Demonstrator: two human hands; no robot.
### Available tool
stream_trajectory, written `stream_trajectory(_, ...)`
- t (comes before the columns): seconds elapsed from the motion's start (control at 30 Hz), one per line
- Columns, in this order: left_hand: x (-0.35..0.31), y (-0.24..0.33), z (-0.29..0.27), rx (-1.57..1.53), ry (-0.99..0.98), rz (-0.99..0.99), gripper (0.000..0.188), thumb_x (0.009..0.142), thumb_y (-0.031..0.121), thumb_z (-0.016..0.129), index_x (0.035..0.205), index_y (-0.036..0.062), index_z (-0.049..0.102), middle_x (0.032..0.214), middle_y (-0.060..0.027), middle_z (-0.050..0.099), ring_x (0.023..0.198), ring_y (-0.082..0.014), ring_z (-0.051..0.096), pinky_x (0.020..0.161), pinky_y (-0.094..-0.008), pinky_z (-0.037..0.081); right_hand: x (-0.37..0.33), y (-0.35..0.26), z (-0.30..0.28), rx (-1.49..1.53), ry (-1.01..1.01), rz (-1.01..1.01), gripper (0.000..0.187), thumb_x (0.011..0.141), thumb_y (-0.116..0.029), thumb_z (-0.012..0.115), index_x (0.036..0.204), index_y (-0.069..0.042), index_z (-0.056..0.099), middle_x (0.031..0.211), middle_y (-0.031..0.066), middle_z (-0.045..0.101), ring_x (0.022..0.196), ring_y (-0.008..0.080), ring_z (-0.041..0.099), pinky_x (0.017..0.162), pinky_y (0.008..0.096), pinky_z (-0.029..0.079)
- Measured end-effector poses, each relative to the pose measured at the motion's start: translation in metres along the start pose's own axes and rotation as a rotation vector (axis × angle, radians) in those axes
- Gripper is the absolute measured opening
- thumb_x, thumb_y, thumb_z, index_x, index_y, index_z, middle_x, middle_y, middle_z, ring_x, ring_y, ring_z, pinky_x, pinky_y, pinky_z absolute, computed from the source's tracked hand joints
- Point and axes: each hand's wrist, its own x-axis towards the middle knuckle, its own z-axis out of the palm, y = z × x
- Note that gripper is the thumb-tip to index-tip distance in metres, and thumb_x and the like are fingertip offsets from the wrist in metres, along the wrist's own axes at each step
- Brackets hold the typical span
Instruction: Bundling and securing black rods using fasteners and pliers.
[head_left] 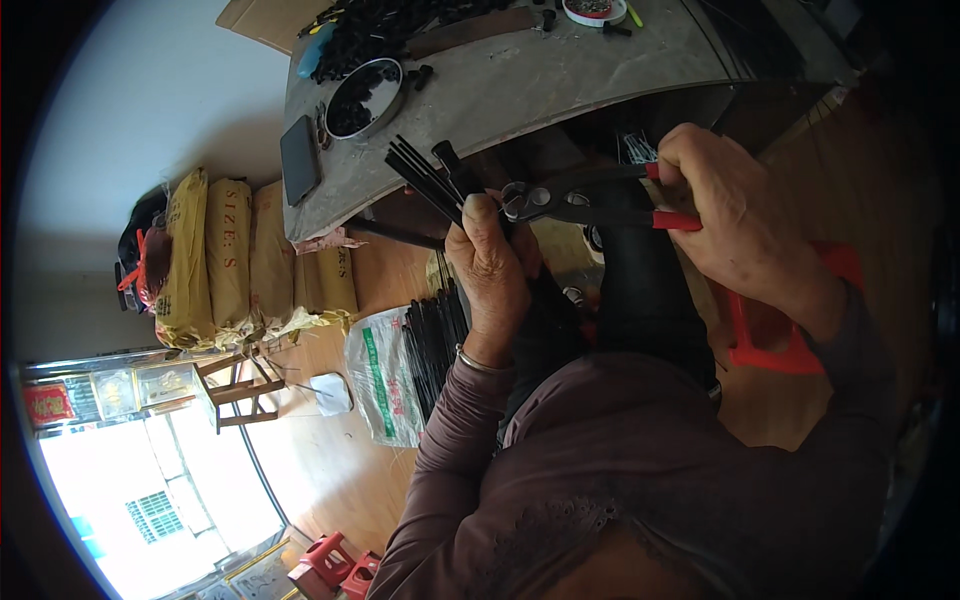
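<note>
My left hand point(487, 265) is closed around several thin black rods point(420, 178), which point up and away to the left. A thicker black piece with a wider head point(449, 160) sticks up beside them, and my thumb presses near its lower part. My right hand point(735, 205) grips the pliers point(590, 200) by their red-covered handles, which stand somewhat apart. Their metal jaws lie right beside my left thumb, around the lower part of the held bunch. Exactly what the jaws bite on is hidden by my left hand.
On the grey table point(480, 100) are a round metal bowl point(372, 100) of small black parts, a dark phone point(299, 160) and a black heap point(380, 45). Stuffed sacks point(228, 260), a wooden stool point(240, 395), black rods point(432, 350) and a red plastic stool point(770, 340) stand or lie around.
</note>
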Motion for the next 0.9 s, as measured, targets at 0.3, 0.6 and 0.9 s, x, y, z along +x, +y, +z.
stream_trajectory(0.3,-0.002,-0.001,0.005,0.075,0.06,0.068,0.045,0.097,0.048,0.046,0.089,0.005,0.052,0.063,-0.0009,0.051,0.039,-0.0069,0.04,0.035,-0.0217,0.031,-0.013,-0.002,0.013,0.01,-0.066,0.077,0.043,0.063,0.007,0.073,0.092,-0.007,0.044,0.086,0.0066,0.052,0.08,0.0253,0.057,0.07,0.0384,0.044)
stream_trajectory(0.6,-0.003,-0.004,0.012,0.106,0.091,0.108,0.036,0.097,0.041,0.051,0.088,0.0067,0.052,0.061,0.002,0.048,0.039,-0.0052,0.04,0.035,-0.021,0.031,-0.017,-0.007,0.013,0.109,0.008,0.095,0.039,0.067,0.004,0.075,0.09,-0.006,0.044,0.08,0.008,0.055,0.074,0.0253,0.059,0.063,0.0384,0.045)
stream_trajectory(0.9,0.002,0.0,0.02,0.142,0.158,0.052,0.032,0.096,0.038,0.056,0.079,0.0103,0.051,0.055,0.0049,0.046,0.038,-0.0044,0.038,0.035,-0.021,0.028,-0.063,-0.042,0.064,0.776,-0.117,0.61,0.034,0.074,0.002,0.07,0.094,-0.005,0.044,0.081,0.0059,0.052,0.07,0.0135,0.053,0.064,0.0279,0.045)
